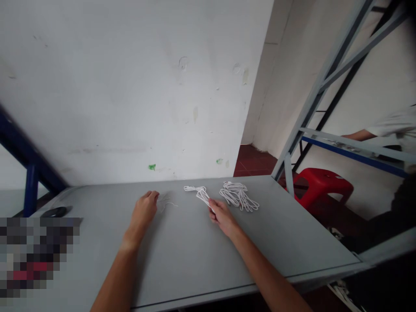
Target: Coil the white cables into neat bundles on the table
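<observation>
Gripping 1 looped white cable (203,196) mid-table, right hand (222,215) has fingers clamped on its near end. Already folded; binding can't be told. Right: more looped cables (240,196). Left hand (145,208): fingertips together beside loose thin strands (170,203), hold unclear.

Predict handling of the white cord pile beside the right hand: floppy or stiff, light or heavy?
The white cord pile likely sags when lifted, given its curved loops. Probably light, since the strands look thin. Overlapping loops might drag each other along.
</observation>
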`<state>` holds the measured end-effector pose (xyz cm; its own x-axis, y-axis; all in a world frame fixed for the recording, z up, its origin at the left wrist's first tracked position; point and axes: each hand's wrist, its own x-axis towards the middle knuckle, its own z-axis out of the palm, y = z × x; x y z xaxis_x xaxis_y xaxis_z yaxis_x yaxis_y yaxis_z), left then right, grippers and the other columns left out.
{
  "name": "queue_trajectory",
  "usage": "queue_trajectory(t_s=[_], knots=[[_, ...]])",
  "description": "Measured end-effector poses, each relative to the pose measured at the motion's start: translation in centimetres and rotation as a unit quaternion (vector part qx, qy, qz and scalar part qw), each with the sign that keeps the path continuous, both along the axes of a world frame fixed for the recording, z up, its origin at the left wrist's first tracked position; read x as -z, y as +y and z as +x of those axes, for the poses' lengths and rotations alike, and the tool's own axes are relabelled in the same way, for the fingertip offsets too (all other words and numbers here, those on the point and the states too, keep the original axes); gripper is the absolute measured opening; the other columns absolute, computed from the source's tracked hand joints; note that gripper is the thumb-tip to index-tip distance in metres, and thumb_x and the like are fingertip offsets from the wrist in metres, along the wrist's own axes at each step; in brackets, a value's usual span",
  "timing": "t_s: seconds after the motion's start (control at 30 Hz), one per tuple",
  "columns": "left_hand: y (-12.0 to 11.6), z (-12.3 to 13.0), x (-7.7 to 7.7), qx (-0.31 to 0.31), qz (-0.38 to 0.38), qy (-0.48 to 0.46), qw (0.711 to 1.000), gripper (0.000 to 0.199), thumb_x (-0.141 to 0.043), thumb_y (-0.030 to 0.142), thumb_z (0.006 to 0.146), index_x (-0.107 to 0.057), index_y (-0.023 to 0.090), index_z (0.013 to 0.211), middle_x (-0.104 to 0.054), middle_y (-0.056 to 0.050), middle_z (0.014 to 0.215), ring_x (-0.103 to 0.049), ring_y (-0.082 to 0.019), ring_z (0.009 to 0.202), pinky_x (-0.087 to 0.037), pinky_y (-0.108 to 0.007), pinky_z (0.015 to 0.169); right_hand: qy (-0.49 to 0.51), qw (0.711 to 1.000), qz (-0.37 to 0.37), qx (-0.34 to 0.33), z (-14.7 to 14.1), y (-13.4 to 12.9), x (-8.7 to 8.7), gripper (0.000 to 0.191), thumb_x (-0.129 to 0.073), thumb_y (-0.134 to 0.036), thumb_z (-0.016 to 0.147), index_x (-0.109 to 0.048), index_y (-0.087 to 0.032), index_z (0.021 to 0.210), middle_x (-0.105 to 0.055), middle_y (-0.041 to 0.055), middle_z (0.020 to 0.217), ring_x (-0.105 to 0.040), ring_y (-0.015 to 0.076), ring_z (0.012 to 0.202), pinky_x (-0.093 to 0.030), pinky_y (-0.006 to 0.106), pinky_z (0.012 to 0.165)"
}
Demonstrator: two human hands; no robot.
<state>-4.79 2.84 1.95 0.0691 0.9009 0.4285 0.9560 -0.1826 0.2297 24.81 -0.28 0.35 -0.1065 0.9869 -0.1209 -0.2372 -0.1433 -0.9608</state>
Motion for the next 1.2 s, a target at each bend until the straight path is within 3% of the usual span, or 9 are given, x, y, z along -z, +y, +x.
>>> queue_trajectory(t_s=[0.33,0.57,0.87,1.03,1.2], knots=[[0.5,0.3,-0.4,-0.007,0.006,-0.120,0.993,0.024,-0.046,0.028,0.087,-0.067,0.018,0.094,-0.072,-0.007,0.090,-0.065,-0.020,0.078,-0.046,-0.029,0.072,-0.009,1.000,-0.003,0.002,0.0,-0.1,-0.1,0.047,-0.068,-0.062,0.069,-0.047,-0.020,0.069,-0.044,-0.0079,0.061,-0.034,0.0028,0.043,-0.015,0.018,0.037],[0.8,0.0,0.0,-0.025,-0.026,-0.222,0.974,0.026,-0.052,0.033,0.084,-0.065,0.018,0.101,-0.073,-0.005,0.082,-0.068,-0.019,0.074,-0.047,-0.028,0.071,0.002,1.000,-0.003,-0.002,0.0,-0.1,-0.1,0.047,-0.069,-0.061,0.069,-0.047,-0.019,0.070,-0.045,-0.0075,0.062,-0.034,0.0026,0.042,-0.015,0.018,0.037],[0.6,0.7,-0.1,-0.028,0.034,-0.202,0.978,0.024,-0.054,0.038,0.085,-0.067,0.020,0.096,-0.074,-0.005,0.087,-0.068,-0.020,0.080,-0.047,-0.029,0.075,0.002,1.000,0.000,-0.001,-0.1,0.0,0.0,0.048,-0.069,-0.062,0.068,-0.047,-0.020,0.069,-0.044,-0.0078,0.061,-0.033,0.0030,0.043,-0.016,0.018,0.038],[0.1,0.3,-0.9,-0.010,0.082,-0.108,0.991,0.026,-0.047,0.035,0.090,-0.067,0.020,0.096,-0.073,-0.007,0.090,-0.066,-0.022,0.082,-0.045,-0.030,0.078,-0.006,1.000,0.001,0.000,0.0,0.1,0.2,0.048,-0.068,-0.063,0.069,-0.047,-0.020,0.070,-0.044,-0.0081,0.060,-0.034,0.0030,0.042,-0.015,0.018,0.037],[0.1,0.0,-1.0,0.037,0.033,-0.082,0.995,0.026,-0.045,0.035,0.091,-0.068,0.022,0.095,-0.073,-0.004,0.087,-0.064,-0.019,0.074,-0.045,-0.027,0.074,-0.013,1.000,0.008,-0.002,0.0,0.1,0.1,0.048,-0.068,-0.063,0.069,-0.047,-0.020,0.070,-0.045,-0.0079,0.061,-0.034,0.0032,0.043,-0.017,0.018,0.037]])
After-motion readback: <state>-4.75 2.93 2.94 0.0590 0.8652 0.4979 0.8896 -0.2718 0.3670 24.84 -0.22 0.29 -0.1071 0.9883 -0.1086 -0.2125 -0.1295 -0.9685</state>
